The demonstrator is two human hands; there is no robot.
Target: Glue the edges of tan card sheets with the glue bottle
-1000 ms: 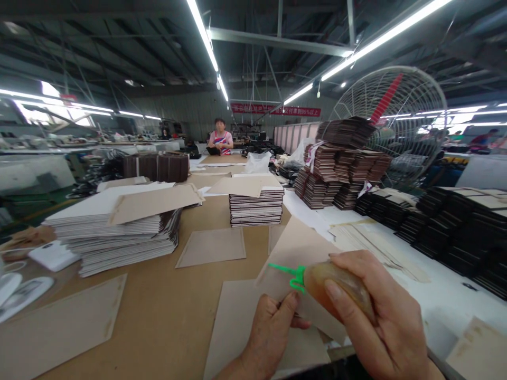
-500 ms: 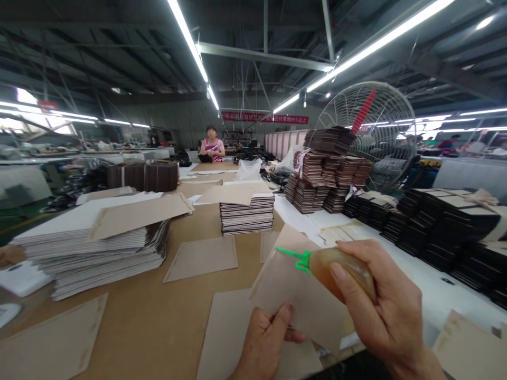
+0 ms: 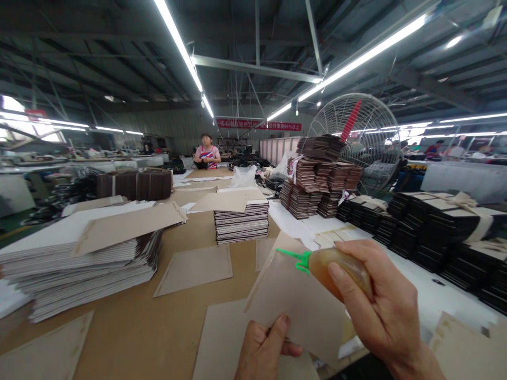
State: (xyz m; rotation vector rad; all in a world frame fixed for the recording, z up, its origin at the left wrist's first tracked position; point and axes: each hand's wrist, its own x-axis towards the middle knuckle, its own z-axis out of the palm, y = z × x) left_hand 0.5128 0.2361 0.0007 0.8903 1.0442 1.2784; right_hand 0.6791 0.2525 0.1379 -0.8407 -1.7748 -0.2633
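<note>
- Head view: right hand (image 3: 380, 303) wrapped round amber squeeze bottle (image 3: 336, 269); green nozzle (image 3: 291, 254) points left of grip.
- Left hand (image 3: 259, 348) pinches near edge of cardboard sheet (image 3: 301, 301), left of and below bottle grip.
- Judged step: gluing sheet's left edge, glossy strip (image 3: 259, 282) showing.
- Next move probably calls for steady tip, even squeeze.

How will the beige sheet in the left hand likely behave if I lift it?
Probably fairly stiff: the beige sheet looks nearly flat though the left hand pinches only its near edge. It looks thin, so likely light for its size. The left edge may be slick or tacky, given the streak near the green nozzle.
</note>
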